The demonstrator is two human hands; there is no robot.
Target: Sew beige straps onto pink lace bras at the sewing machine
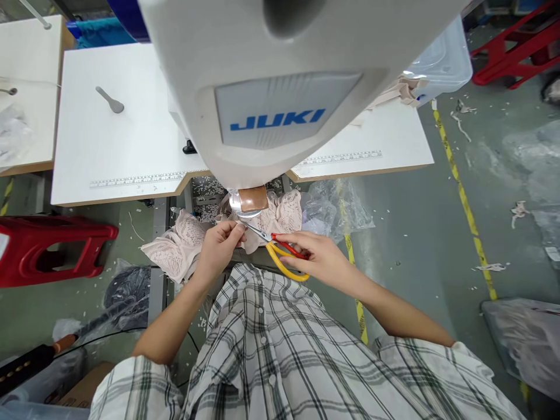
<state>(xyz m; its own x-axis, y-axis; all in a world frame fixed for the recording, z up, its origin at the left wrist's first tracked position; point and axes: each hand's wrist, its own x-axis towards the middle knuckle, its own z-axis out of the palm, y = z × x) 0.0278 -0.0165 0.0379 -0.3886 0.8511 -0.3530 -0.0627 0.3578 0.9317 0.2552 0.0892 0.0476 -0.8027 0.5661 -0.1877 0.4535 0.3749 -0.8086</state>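
Pale pink lace bras (pixel 175 248) hang around the front of the sewing machine (pixel 280 93), just above my lap. My left hand (pixel 222 245) pinches at the edge of the pale fabric, thumb against fingers; what exactly lies in the pinch is too small to make out. In my right hand (pixel 321 256) is a pair of scissors (pixel 286 259) with one yellow and one red handle loop. Their metal blades point left and reach to my left fingertips. A brown patch on a shiny metal part (pixel 251 199) sits right above the blades.
The white sewing table (pixel 118 128) carries printed rulers along its front edge. A red stool (pixel 56 251) stands at the left. Clear plastic bags (pixel 336 210) lie beyond my right hand. A clear bin (pixel 441 64) is at the back right.
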